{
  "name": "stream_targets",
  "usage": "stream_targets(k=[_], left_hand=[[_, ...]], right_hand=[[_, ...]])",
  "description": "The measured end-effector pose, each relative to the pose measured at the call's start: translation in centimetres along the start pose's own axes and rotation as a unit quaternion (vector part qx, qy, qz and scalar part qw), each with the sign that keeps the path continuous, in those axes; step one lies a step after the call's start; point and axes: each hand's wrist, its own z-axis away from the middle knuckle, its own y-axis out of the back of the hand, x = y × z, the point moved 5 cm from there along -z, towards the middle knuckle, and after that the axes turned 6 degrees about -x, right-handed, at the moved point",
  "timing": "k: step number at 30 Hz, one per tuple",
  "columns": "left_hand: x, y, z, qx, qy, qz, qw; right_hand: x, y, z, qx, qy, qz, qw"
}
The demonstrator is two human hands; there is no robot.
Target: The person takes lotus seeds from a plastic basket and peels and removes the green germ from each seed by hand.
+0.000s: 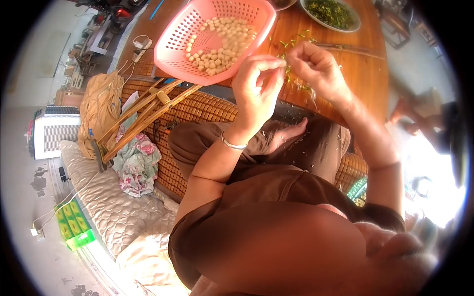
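Observation:
My left hand [257, 91], with a bracelet at the wrist, is held up over the table's near edge, thumb and forefinger pinched together. Its fingertips meet those of my right hand [318, 70], also closed in a pinch. Whatever is between them is too small and too covered to make out. Left of my hands a pink perforated basket [170, 42] holds many pale round seeds [217, 60]. Beyond my right hand stands a plate [348, 30] heaped with small green and yellowish bits [328, 14]. Similar green bits lie scattered on the wooden table [363, 79] around my fingers.
A thin stick [353, 50] lies on the table to the right. Wooden crutches [143, 118] lean at the left, beside a tan bag [101, 101] and floral cloth [138, 167]. My crossed legs [316, 148] are under the hands, with pale crumbs on the trousers.

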Motion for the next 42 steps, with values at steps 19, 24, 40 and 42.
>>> stream_targets(k=[19,24,40,42], left_hand=[[-0.3,0.1,0.3,-0.001,0.042,0.006,0.999],[-0.9,-0.1,0.7,0.006,0.055,0.020,0.998],[-3.8,-0.6,1.4,0.024,0.259,0.427,0.866],[-3.9,-0.6,1.3,0.017,0.258,0.432,0.864]], right_hand=[[0.1,-0.3,0.0,0.004,0.014,-0.001,1.000],[-1.0,-0.8,0.5,0.061,0.105,0.245,0.962],[0.4,0.7,-0.5,0.075,0.055,0.157,0.983],[0.5,1.0,-0.6,0.088,0.036,0.198,0.976]])
